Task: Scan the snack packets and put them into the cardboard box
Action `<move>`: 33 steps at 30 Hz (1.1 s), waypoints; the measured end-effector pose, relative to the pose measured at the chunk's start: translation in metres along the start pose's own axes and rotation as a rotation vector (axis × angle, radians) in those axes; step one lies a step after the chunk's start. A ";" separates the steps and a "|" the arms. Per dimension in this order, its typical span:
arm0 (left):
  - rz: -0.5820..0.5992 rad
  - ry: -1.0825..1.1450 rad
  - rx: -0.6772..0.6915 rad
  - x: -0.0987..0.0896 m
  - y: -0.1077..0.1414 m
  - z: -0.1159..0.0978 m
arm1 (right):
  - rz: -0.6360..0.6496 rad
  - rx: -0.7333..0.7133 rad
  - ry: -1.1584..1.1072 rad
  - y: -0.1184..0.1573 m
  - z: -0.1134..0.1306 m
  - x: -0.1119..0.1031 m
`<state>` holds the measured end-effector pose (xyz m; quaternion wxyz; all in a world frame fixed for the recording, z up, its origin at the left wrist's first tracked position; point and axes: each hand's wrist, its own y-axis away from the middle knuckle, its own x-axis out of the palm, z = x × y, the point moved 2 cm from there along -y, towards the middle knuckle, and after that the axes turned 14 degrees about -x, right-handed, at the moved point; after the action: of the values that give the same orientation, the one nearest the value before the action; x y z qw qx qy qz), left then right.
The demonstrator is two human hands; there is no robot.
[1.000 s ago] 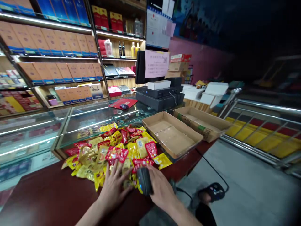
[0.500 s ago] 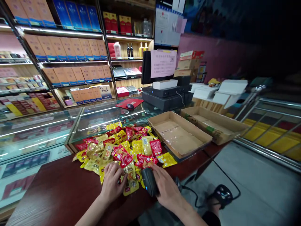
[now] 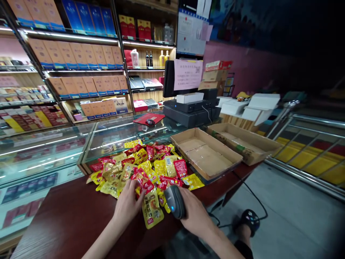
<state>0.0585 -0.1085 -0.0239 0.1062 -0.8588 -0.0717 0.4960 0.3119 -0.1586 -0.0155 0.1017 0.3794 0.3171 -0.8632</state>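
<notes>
"Two bare hands are at work: where are they, taking the heap as a clock with twelve farthest from the person?"

"The left hand [image 3: 128,201] is at seven o'clock, the right hand [image 3: 195,214] between four and five."

"And the heap itself?"

"A loose heap of shiny yellow, red and gold plastic pouches [image 3: 160,167] lies partly on the dark red-brown wooden counter top [image 3: 81,212] and runs toward the clear glass display case [image 3: 107,129] at ten to twelve."

"What are the left fingers doing?"

"They are bent, with the thumb standing apart from them, at a crumpled red pouch [image 3: 145,180]. I can't tell whether they are clamped on it. Just beside the thumb, at six, a flat gold pouch [image 3: 153,214] pokes out of the heap toward the person."

"The right fingers?"

"Clamped on a rounded dark grey handheld device with a small blue light [image 3: 175,202]. Most of those fingers are hidden behind it. It sits at five, close over the heap's edge."

"What's around?"

"At three, a shallow brown cardboard tray [image 3: 207,154], near the pouches; beyond it, at two, a longer brown cardboard box [image 3: 254,154]. At twelve, a flat red mat [image 3: 141,118] bears a small dark mouse [image 3: 150,122]."
</notes>
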 end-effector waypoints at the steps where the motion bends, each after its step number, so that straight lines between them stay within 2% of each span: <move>1: 0.047 -0.027 -0.067 -0.004 -0.004 0.000 | -0.034 0.042 -0.059 -0.006 0.004 -0.002; 4: 0.123 -0.108 -0.186 -0.013 -0.017 0.001 | -0.057 0.185 -0.324 -0.032 0.011 0.001; 8: 0.179 -0.197 -0.240 -0.011 -0.026 0.000 | 0.002 0.388 -0.751 -0.069 0.007 0.025; 13: 0.220 -0.167 -0.310 -0.006 -0.033 0.000 | -0.009 0.491 -0.991 -0.094 -0.001 0.050; 16: 0.236 -0.107 -0.328 -0.011 -0.040 -0.003 | 0.022 0.531 -1.104 -0.098 0.001 0.051; 21: 0.345 0.150 -0.216 -0.027 -0.056 -0.018 | 0.055 0.431 -1.178 -0.097 0.010 0.028; 24: 0.513 0.385 -0.120 -0.032 -0.073 -0.028 | 0.040 0.370 -1.182 -0.097 0.009 0.015; 26: 0.691 0.520 -0.158 -0.029 -0.086 -0.030 | -0.016 0.382 -1.136 -0.096 0.002 0.009; 28: 0.789 0.616 -0.234 -0.025 -0.101 -0.030 | -0.112 0.425 -1.059 -0.095 -0.008 0.005; 30: 0.812 0.642 -0.279 -0.022 -0.114 -0.030 | -0.191 0.483 -1.009 -0.092 -0.018 0.005; 33: 0.874 0.604 -0.314 -0.025 -0.122 -0.031 | -0.224 0.558 -1.053 -0.082 -0.029 0.009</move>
<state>0.0705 0.0004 0.0429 -0.2229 -0.9183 0.2517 0.2089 0.2884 -0.0760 0.0023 0.0501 -0.1221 0.0240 -0.9910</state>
